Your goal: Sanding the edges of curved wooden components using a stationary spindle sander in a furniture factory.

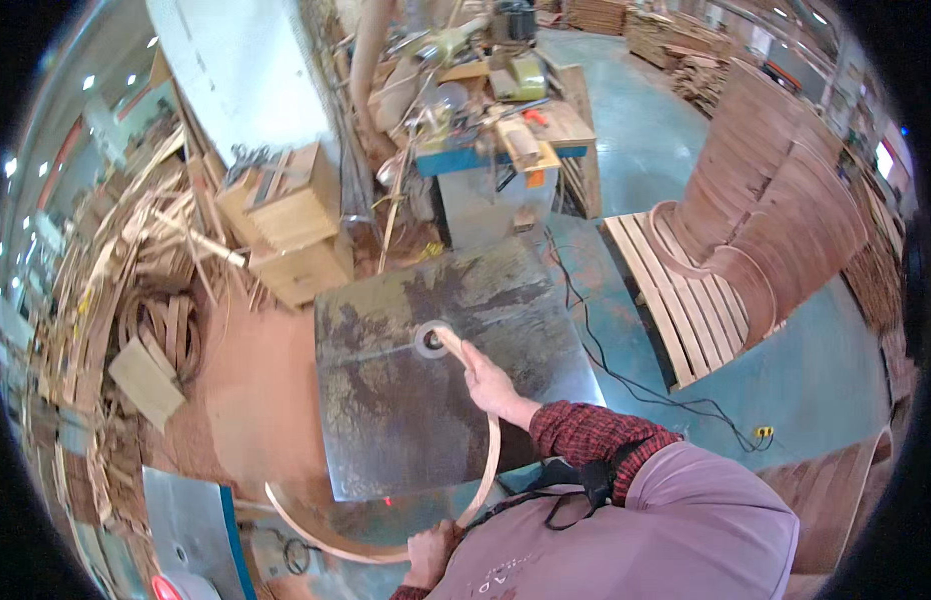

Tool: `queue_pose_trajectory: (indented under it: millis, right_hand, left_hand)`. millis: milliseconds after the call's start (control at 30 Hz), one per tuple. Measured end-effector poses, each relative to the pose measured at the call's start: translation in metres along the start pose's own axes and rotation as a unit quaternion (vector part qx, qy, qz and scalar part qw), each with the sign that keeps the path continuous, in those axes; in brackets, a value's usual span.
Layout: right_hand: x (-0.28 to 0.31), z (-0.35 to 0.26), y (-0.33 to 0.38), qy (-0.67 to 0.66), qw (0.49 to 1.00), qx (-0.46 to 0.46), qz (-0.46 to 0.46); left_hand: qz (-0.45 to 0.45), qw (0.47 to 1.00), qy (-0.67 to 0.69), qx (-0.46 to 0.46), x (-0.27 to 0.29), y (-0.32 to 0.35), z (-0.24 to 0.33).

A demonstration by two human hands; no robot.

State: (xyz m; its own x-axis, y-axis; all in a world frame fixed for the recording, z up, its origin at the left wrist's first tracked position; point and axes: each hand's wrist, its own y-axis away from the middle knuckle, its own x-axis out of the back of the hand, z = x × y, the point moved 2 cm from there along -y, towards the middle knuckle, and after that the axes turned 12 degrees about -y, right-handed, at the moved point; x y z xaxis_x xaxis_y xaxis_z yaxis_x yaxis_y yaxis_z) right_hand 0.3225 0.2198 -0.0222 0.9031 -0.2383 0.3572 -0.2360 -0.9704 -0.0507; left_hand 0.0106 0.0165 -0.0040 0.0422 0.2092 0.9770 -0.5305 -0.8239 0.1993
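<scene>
A thin curved wooden strip (493, 452), bent in a wide hoop-like arc, lies partly over a dark metal machine table (386, 410) and swings out past its near edge. My right hand (491, 384) is closed round the strip close to its far end. That end meets a round spindle (433, 340) set in a ring in the tabletop; whether they touch I cannot tell. Near my body, my left hand (432, 552) grips the lower part of the arc beyond the table's near edge. The strip's other end hangs free at the lower left.
Behind the table stands a cluttered workbench (496, 190). Wooden boxes (296, 230) and heaped offcuts (136, 290) fill the left. Stacked curved wood panels (756, 190) rest on a slatted pallet (676, 310) at right. Black cables (636, 380) cross the floor.
</scene>
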Motion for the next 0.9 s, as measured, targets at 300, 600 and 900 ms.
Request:
queue_pose_trajectory:
  millis: [300, 600, 900]
  right_hand:
    - [0.045, 0.001, 0.059, -0.493, 0.798, -0.336, 0.084]
    - [0.178, -0.135, 0.104, -0.605, 0.792, -0.081, 0.020]
    - [0.317, -0.128, 0.187, -0.231, 0.943, 0.175, 0.163]
  left_hand:
    - [0.104, 0.990, -0.023, -0.093, 0.072, -0.002, 0.003]
    - [0.226, 0.963, 0.024, -0.145, 0.230, -0.116, 0.113]
    - [0.231, 0.853, 0.393, -0.254, 0.314, -0.185, 0.298]
